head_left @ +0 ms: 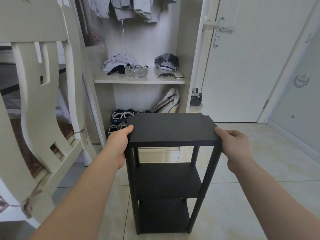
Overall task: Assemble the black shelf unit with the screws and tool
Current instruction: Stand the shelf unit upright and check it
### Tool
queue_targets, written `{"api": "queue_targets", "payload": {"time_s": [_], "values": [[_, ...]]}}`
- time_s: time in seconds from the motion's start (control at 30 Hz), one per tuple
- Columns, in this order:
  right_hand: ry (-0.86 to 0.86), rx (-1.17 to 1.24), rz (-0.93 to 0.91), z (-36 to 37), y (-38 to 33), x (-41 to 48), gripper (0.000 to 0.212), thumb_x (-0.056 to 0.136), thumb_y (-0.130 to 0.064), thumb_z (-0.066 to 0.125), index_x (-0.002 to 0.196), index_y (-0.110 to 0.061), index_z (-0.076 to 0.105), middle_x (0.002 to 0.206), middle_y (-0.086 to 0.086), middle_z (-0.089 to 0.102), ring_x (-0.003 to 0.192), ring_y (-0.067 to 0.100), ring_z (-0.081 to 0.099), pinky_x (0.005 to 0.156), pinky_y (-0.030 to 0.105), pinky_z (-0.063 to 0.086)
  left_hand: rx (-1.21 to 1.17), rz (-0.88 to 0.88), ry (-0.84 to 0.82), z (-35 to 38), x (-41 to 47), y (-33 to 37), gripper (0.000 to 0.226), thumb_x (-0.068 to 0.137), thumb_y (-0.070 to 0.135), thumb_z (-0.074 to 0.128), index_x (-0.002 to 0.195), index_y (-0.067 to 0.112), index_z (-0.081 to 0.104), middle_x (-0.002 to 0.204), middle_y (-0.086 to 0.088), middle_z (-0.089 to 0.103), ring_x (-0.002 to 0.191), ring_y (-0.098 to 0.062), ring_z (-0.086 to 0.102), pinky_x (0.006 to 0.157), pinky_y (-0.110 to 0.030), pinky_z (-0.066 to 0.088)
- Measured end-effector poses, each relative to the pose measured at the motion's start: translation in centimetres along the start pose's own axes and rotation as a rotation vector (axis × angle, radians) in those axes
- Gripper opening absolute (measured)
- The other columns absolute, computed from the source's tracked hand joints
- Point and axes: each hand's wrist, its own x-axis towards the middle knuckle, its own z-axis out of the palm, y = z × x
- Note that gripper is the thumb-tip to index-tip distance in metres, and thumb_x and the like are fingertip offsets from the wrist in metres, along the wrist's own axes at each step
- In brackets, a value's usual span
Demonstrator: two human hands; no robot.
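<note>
black shelf unit [168, 179] stands on the floor [242, 205], left hand [119, 144] and right hand [233, 146] gripping its top panel [173, 129]; uneven pressure could tip it.

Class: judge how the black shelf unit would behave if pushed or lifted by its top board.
Probably tips readily: the black shelf unit is tall, narrow, on thin posts. Likely fairly stiff, since three boards tie those posts. Pushed low, it may slide on the glossy floor tiles.
</note>
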Motion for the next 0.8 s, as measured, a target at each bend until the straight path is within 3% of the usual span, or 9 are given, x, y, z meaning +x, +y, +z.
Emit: {"api": "queue_targets", "payload": {"time_s": [0.13, 0.37, 0.53, 0.7, 0.8], "values": [[0.007, -0.011, 0.0, 0.3, -0.1, 0.3, 0.021, 0.092, -0.031, 0.071, 0.089, -0.011, 0.063, 0.085, 0.001, 0.061, 0.076, 0.019, 0.054, 0.07, 0.033, 0.047, 0.026, 0.004, 0.004, 0.2, 0.2, 0.1, 0.023, 0.096, 0.036, 0.063, 0.109, 0.018, 0.068, 0.096, -0.001, 0.076, 0.091, -0.023, 0.071, 0.077, -0.038, 0.055], [-0.054, 0.031, 0.103, 0.0, -0.6, 0.6, 0.023, 0.092, -0.028, 0.072, 0.086, -0.013, 0.056, 0.086, 0.006, 0.056, 0.082, 0.025, 0.051, 0.097, 0.047, 0.052, 0.04, -0.022, -0.008, 0.0, 0.6, 0.2, 0.026, 0.094, 0.035, 0.065, 0.112, 0.017, 0.067, 0.098, -0.003, 0.075, 0.086, -0.022, 0.071, 0.067, -0.034, 0.054], [-0.085, 0.056, 0.129, -0.1, -0.7, 0.8, 0.023, 0.092, -0.028, 0.074, 0.085, -0.014, 0.057, 0.086, 0.005, 0.06, 0.083, 0.024, 0.055, 0.093, 0.043, 0.054, 0.045, -0.045, -0.021, -0.1, 0.7, 0.6, 0.024, 0.095, 0.036, 0.064, 0.11, 0.018, 0.067, 0.08, 0.002, 0.076, 0.065, -0.015, 0.073, 0.05, -0.027, 0.051], [-0.082, 0.023, 0.13, 0.0, -0.2, 1.2, 0.02, 0.091, -0.025, 0.074, 0.089, -0.011, 0.061, 0.088, 0.005, 0.063, 0.081, 0.023, 0.057, 0.091, 0.042, 0.054, 0.054, -0.037, -0.054, -0.3, 0.6, 0.8, 0.03, 0.094, 0.037, 0.065, 0.116, 0.017, 0.067, 0.093, 0.0, 0.077, 0.077, -0.018, 0.073, 0.057, -0.029, 0.052], [-0.081, 0.027, 0.134, 0.1, 0.0, 1.0, 0.022, 0.09, -0.027, 0.075, 0.09, -0.01, 0.062, 0.093, 0.007, 0.064, 0.081, 0.023, 0.059, 0.088, 0.041, 0.054, 0.053, -0.035, -0.053, -0.3, 0.6, 0.8, 0.029, 0.094, 0.037, 0.065, 0.114, 0.017, 0.067, 0.091, 0.001, 0.077, 0.076, -0.018, 0.073, 0.058, -0.029, 0.053]]}}
